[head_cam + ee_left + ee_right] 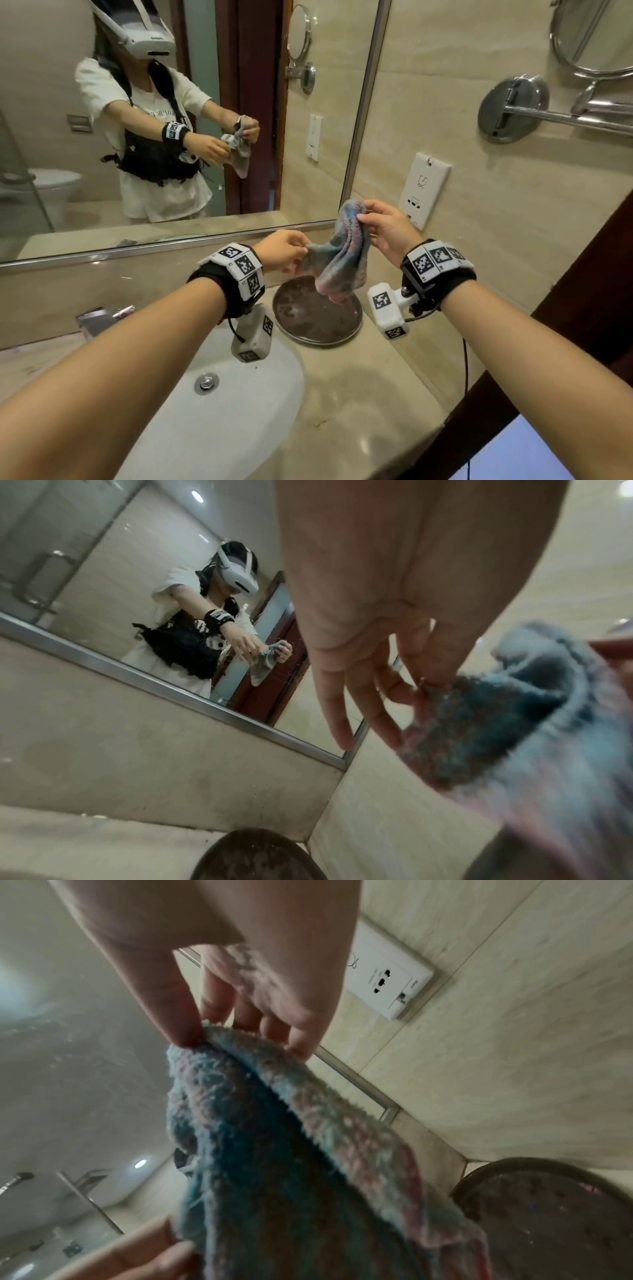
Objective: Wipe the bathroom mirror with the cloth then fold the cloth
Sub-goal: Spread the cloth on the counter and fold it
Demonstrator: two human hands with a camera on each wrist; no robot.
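Both hands are up in front of the mirror [171, 120] with the cloth [339, 253] hanging between them, in the air above the surface [359, 394], right over a dark round tray [318, 318] that sits by the back wall. The cloth is a fuzzy blue and pink thing, bunched and drooping, not folded flat.

The right hand [390, 229] has the top edge, and its grip is clamped on the cloth: in the right wrist view the thumb and fingertips [301, 1045] pinch the fuzzy rim. The left hand [284, 250] is lower and to the side, its grip also closed on the cloth, pinching one corner with thumb and a finger while the other fingers [342, 723] stick out loose, as the left wrist view shows.

The bottom end of the cloth dangles just over the tray; I can't tell if it touches.

Other stuff around: a white sink [212, 394] with a metal drain to the left of the tray, a white wall socket [424, 188] on the tiled wall just beside the right hand, and a chrome swing-arm shaving mirror [589, 37] mounted higher up on that same wall. The mirror shows the person holding the cloth the same way.
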